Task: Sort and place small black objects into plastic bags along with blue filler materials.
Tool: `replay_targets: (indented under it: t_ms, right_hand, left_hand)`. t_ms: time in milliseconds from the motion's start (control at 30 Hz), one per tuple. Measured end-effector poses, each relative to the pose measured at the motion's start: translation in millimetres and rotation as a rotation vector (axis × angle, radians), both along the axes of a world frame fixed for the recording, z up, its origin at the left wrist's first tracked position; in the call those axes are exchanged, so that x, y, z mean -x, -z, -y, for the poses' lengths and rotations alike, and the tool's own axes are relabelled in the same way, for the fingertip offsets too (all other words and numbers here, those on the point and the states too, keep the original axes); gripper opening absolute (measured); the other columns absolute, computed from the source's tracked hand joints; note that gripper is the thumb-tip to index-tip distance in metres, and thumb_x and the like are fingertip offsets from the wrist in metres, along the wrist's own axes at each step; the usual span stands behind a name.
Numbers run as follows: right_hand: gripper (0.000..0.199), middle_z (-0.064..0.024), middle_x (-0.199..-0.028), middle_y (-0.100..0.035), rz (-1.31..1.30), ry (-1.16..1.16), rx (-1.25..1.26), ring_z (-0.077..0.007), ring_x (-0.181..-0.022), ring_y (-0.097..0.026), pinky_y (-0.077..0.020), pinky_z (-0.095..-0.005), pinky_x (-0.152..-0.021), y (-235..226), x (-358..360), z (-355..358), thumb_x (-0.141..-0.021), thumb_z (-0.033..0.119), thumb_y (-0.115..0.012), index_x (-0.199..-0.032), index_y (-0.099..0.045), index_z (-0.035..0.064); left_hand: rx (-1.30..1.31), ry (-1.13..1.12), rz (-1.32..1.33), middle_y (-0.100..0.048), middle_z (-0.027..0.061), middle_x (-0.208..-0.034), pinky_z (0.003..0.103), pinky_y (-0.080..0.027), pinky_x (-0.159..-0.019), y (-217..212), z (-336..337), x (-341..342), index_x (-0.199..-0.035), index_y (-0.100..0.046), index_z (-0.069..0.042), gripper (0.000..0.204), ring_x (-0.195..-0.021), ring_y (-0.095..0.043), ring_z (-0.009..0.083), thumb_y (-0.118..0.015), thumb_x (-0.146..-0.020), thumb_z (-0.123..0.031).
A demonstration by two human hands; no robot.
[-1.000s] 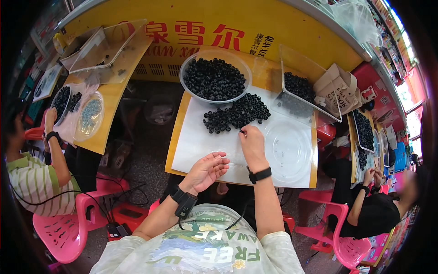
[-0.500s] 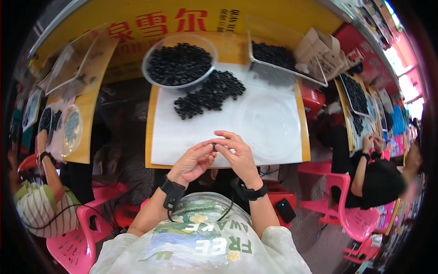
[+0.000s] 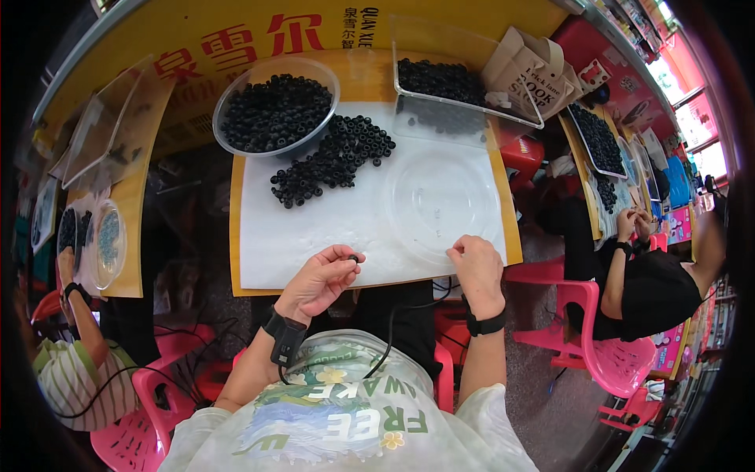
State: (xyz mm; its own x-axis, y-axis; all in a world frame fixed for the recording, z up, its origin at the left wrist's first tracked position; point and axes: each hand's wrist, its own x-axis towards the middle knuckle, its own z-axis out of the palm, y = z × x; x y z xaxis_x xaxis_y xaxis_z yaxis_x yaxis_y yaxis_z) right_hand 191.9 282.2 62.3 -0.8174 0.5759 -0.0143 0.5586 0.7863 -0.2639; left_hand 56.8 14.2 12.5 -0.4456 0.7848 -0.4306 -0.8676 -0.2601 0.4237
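My left hand (image 3: 318,281) pinches a small black ring (image 3: 354,258) between thumb and fingers, just above the near edge of the white sheet (image 3: 314,224). My right hand (image 3: 475,263) is closed, knuckles up, at the near right corner of the sheet, beside the rim of a clear plastic plate (image 3: 440,200); I cannot see anything in it. A loose pile of black rings (image 3: 330,160) lies on the sheet farther away. Both wrists wear black bands.
A clear bowl (image 3: 275,110) full of black rings stands at the back left, a clear tray (image 3: 460,82) of rings at the back right beside a cardboard box (image 3: 531,67). Seated people work at tables on the left (image 3: 75,370) and right (image 3: 653,275). Pink chairs stand around.
My hands were together over the sheet's near edge; now they have parted, the right one moved right to the plate's rim, the left keeps the ring. The view has shifted.
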Motion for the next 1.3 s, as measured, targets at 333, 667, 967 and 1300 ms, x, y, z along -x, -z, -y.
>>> replay_targets:
  t_ms: [333, 667, 967, 1300]
  right_hand:
    - [0.012, -0.016, -0.085, -0.071, -0.147, -0.013, 0.181, -0.0328, -0.08, -0.068, -0.0533, -0.0408, -0.073, 12, 9, -3, -0.078, 0.006, -0.072, -0.089, -0.07, 0.0]
    - [0.02, -0.005, -0.089, -0.071, -0.554, -0.241, 0.73, -0.0118, -0.069, -0.057, -0.0487, -0.0267, -0.066, -39, 53, 101, -0.077, 0.001, -0.079, -0.096, -0.072, 0.0026]
    - [0.032, -0.0026, -0.086, -0.067, -0.413, -0.409, 0.765, -0.012, -0.073, -0.055, -0.0479, -0.0272, -0.068, -35, 62, 108, -0.078, 0.003, -0.078, -0.109, -0.07, 0.0048]
    - [0.025, -0.0158, -0.1, -0.066, -0.401, -0.231, 0.789, -0.0283, -0.091, -0.065, -0.0513, -0.0364, -0.079, 19, 125, 92, -0.092, 0.007, -0.064, -0.115, -0.065, -0.0028]
  left_hand:
    - [-0.019, -0.074, -0.009, -0.067, 0.0131, -0.112, 0.022, -0.06, -0.086, -7, 8, 7, -0.114, -0.061, -0.002, 0.019, -0.096, -0.069, 0.0152, -0.063, -0.095, 0.0]
    - [-0.049, -0.045, -0.047, -0.069, 0.0116, -0.112, 0.024, -0.059, -0.087, -22, 4, 7, -0.116, -0.065, 0.0, 0.021, -0.094, -0.07, 0.0148, -0.065, -0.095, -0.002]
    - [-0.065, 0.035, -0.107, -0.071, 0.007, -0.104, 0.026, -0.059, -0.079, -14, 14, 8, -0.118, -0.066, -0.002, 0.024, -0.089, -0.069, 0.0128, -0.067, -0.094, -0.004]
    - [-0.242, 0.022, 0.152, -0.068, 0.0103, -0.103, 0.024, -0.059, -0.078, -1, 29, 8, -0.116, -0.065, 0.0, 0.022, -0.086, -0.068, 0.0155, -0.067, -0.094, -0.004]
